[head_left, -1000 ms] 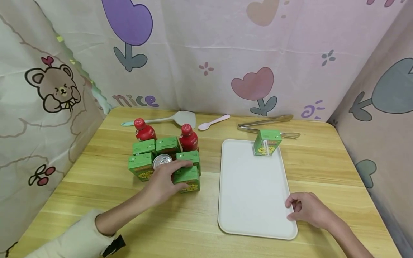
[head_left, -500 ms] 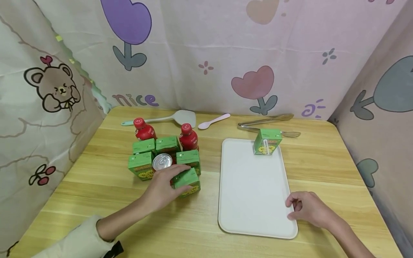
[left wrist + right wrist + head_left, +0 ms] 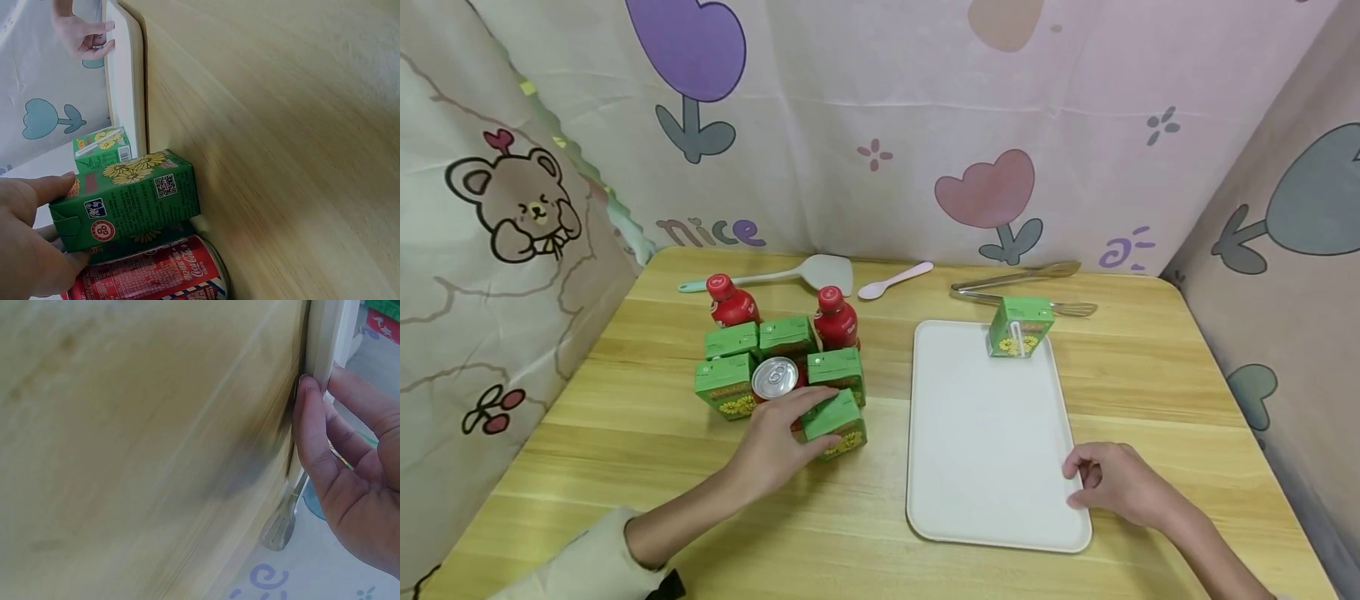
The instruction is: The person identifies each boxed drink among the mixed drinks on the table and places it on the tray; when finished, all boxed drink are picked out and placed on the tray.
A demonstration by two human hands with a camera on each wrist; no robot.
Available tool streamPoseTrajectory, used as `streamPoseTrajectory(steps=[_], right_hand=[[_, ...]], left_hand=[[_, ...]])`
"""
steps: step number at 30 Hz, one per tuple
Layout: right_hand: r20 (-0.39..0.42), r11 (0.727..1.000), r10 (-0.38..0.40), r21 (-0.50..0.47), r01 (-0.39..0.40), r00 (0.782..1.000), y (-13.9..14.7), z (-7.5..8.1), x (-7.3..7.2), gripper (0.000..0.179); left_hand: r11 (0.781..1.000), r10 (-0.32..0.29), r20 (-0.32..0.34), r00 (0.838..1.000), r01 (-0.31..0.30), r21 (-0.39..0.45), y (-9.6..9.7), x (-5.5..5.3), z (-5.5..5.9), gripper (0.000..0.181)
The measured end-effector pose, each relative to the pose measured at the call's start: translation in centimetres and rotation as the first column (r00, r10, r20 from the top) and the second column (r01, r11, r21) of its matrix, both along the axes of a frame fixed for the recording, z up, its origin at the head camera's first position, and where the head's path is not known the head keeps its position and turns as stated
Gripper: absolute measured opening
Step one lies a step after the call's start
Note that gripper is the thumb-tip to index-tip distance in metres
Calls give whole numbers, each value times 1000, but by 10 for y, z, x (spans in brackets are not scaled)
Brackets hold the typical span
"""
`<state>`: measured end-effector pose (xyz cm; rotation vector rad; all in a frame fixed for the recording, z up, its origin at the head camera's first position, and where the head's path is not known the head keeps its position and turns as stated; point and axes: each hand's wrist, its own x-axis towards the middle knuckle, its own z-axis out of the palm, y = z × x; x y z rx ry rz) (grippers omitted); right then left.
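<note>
My left hand (image 3: 772, 444) grips a green drink carton (image 3: 844, 429) with yellow flowers, thumb on its near side and fingers on its far side. In the left wrist view, a red soda can (image 3: 156, 275) lies close beside that carton (image 3: 134, 200). My right hand (image 3: 1123, 485) pinches the right rim of a white rectangular tray (image 3: 985, 450) near its front corner. The right wrist view has the fingertips (image 3: 312, 394) at the tray's edge. At the tray's back right corner stands another green carton (image 3: 1021, 329), a white straw on its face.
Several green cartons (image 3: 727, 385) and two red bottles (image 3: 837, 321) crowd around the can, left of the tray. Along the back of the wooden table lie a spatula (image 3: 826, 273), a pink spoon (image 3: 895, 282) and metal tongs (image 3: 1011, 283). A patterned curtain (image 3: 880, 75) hangs behind.
The carton in my left hand has turned slightly and now sits at an angle to the carton behind it. My right hand stays on the tray's rim.
</note>
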<state>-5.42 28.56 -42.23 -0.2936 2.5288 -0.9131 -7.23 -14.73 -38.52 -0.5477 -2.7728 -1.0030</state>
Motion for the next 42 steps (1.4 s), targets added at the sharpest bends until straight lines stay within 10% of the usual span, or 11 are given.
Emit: streamPoseTrajectory(steps=[10,42], right_hand=[[-8,1000,7,-2,-7,1000,-1,1,-1,27],[-25,997,3,-74,-4,1000,4,-4,3,28]], left_hand=[[1000,22,-66,998,-21,7,5,-1,3,51],[982,-37,68,997,24,189,41,-15,22,44]])
